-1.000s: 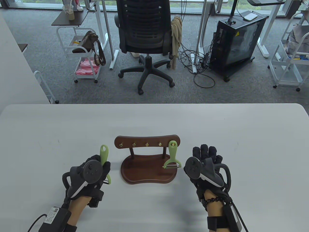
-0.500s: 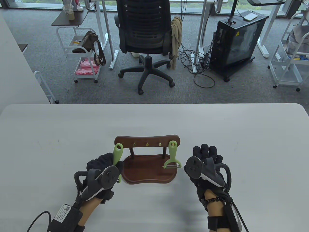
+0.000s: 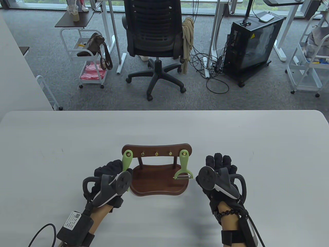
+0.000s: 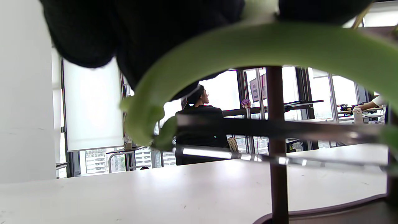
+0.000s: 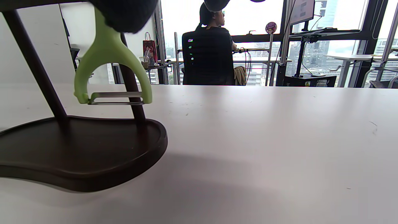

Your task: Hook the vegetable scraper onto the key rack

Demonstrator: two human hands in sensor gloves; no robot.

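A dark wooden key rack (image 3: 156, 150) with brass hooks stands on its base (image 3: 156, 184) at the table's middle front. One green vegetable scraper (image 3: 183, 165) hangs from the rightmost hook; it also shows in the right wrist view (image 5: 109, 65). My left hand (image 3: 110, 175) grips a second green scraper (image 3: 126, 160) and holds its hanging hole up against the leftmost hook. Its green yoke and blade fill the left wrist view (image 4: 248, 53). My right hand (image 3: 221, 168) rests flat on the table right of the rack, fingers spread, holding nothing.
The white table (image 3: 231, 133) spreads around the rack. Beyond its far edge stand an office chair (image 3: 154, 38), a black computer case (image 3: 253, 43) and white carts (image 3: 90, 59).
My left hand carried the scraper rightward and up from the table's left to the rack's leftmost hook. The right hand and the hung scraper stayed still.
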